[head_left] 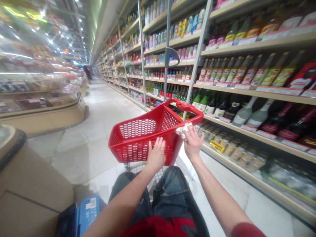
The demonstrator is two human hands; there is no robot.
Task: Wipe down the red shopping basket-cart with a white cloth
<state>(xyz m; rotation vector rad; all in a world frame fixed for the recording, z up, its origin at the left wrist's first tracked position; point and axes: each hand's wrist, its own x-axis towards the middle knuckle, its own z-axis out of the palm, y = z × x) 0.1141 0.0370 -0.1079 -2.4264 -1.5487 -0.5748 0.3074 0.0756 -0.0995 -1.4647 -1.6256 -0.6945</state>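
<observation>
A red plastic shopping cart [138, 153] with perforated sides stands in front of my knees, its handle to the right. My right hand [193, 142] presses a crumpled white cloth [184, 130] against the cart's upper edge near the handle. The fingers are bent over the cloth and partly cover it. My left hand [157, 153] rests on the near side of the basket, with its fingers stretched out and nothing in them. The basket's inside, as far as it shows, holds no goods.
Shelves of bottles [232, 70] and cans run along the right side of the aisle. At the left stand a display counter [44, 121] and a beige counter corner [29, 177]. A blue box [89, 210] lies on the floor at lower left. A person [87, 72] is far down the aisle.
</observation>
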